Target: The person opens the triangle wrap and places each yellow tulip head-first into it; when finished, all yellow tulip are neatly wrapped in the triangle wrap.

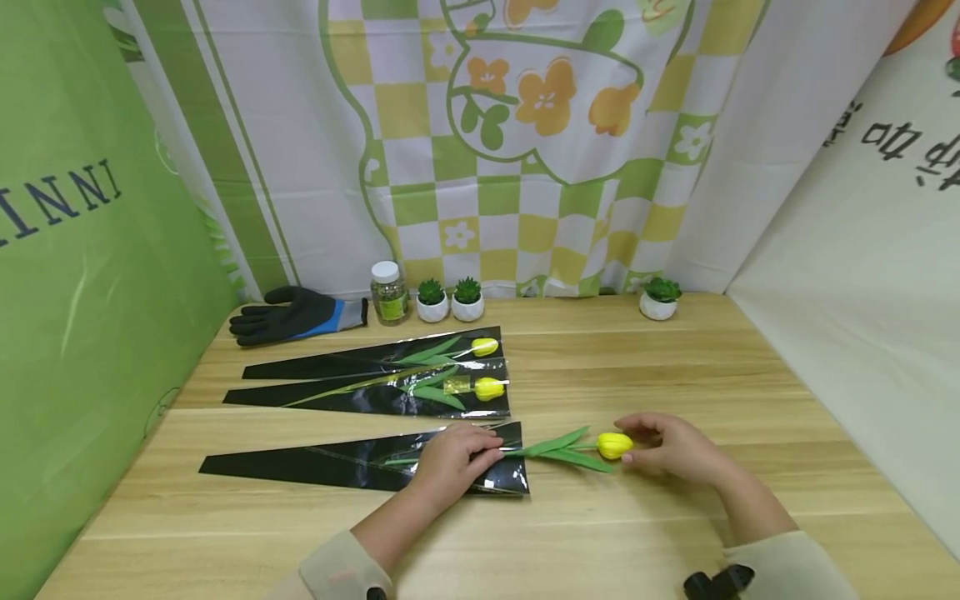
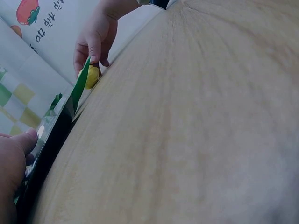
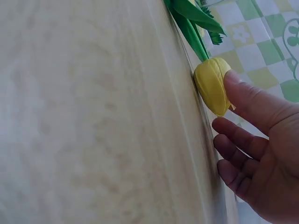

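A yellow artificial tulip (image 1: 615, 446) lies partly inside a long black flower sleeve (image 1: 300, 467) with a clear front; its bloom and leaves (image 1: 573, 458) stick out of the wide right end. My left hand (image 1: 453, 458) holds the sleeve near that opening, thumb and forefinger on either side of the stem; its other fingertips are hidden. At the bloom, my right hand (image 1: 678, 450) touches the yellow petals (image 3: 212, 86) with the thumb, its other fingers loosely bent and apart from the bloom in the right wrist view.
Two more sleeves (image 1: 300, 367), each with a yellow tulip inside, lie behind. Along the back stand a black-and-blue work glove (image 1: 300, 317), a white-lidded jar (image 1: 390, 296) and small potted succulents (image 1: 467, 307), with another succulent (image 1: 658, 304) farther right. Fabric walls enclose the wooden table (image 1: 600, 542).
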`<state>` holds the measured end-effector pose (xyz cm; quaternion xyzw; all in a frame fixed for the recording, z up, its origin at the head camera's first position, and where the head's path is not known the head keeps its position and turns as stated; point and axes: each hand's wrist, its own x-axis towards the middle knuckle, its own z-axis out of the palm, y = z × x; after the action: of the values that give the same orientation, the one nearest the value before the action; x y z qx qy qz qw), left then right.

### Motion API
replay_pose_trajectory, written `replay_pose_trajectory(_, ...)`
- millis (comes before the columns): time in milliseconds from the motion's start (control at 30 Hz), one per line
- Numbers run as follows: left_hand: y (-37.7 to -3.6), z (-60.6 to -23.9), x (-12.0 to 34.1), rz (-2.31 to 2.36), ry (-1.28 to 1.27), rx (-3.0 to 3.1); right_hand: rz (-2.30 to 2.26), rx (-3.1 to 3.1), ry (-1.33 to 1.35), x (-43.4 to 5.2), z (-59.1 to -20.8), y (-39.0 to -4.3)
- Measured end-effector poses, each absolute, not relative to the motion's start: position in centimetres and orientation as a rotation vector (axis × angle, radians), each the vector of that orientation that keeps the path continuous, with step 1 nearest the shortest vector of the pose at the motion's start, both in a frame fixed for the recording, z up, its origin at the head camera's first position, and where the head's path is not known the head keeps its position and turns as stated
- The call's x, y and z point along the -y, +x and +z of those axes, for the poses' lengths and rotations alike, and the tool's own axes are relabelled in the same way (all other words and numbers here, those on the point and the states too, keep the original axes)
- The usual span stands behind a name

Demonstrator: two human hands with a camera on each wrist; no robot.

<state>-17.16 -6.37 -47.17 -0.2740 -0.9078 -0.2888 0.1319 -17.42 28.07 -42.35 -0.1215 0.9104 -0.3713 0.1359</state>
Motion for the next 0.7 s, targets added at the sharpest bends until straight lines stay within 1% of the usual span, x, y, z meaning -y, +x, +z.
replay_pose_trajectory(367, -17.2, -47.1, 6.4, -0.842, -0.798, 2.629, -1.061, -2.650, -0.319, -27.4, -42.9, -17.6)
replay_pose_trajectory(700, -17.1, -46.9, 6.4, -0.833, -0.801, 2.618, -1.134, -2.604, -0.357, -24.3, -43.2, -17.8)
